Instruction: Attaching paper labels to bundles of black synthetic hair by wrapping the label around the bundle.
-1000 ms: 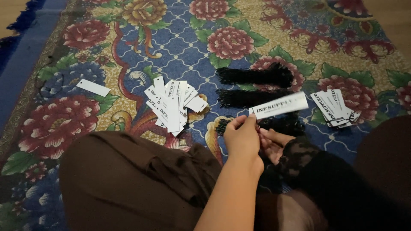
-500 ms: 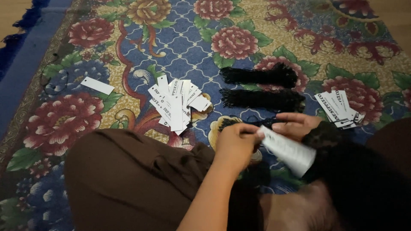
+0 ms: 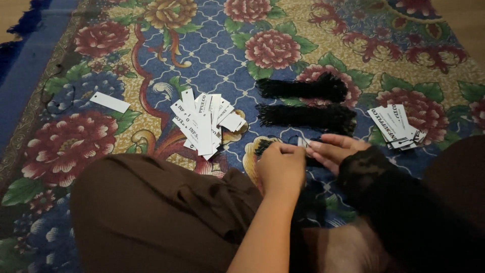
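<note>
My left hand [image 3: 283, 168] is closed in front of my lap, knuckles up, at the near end of a black string bundle [image 3: 263, 147]. My right hand [image 3: 337, 150], in a black lace sleeve, meets it fingertip to fingertip. Only a small corner of a white paper tag [image 3: 303, 142] shows, pinched between the two hands. Most of the tag and the bundle are hidden under my hands. Two more black string bundles [image 3: 303, 89] [image 3: 308, 116] lie side by side just beyond.
A fanned pile of white tags [image 3: 204, 124] lies to the left of my hands and a smaller stack [image 3: 396, 126] to the right. One single tag [image 3: 109, 102] sits far left. All rest on a floral carpet [image 3: 222, 60]. My brown-clothed knee [image 3: 151, 212] fills the foreground.
The long white tag stood out to the right of my left hand, then swung down over my right hand. Now it is almost wholly hidden between the hands, which have drawn together.
</note>
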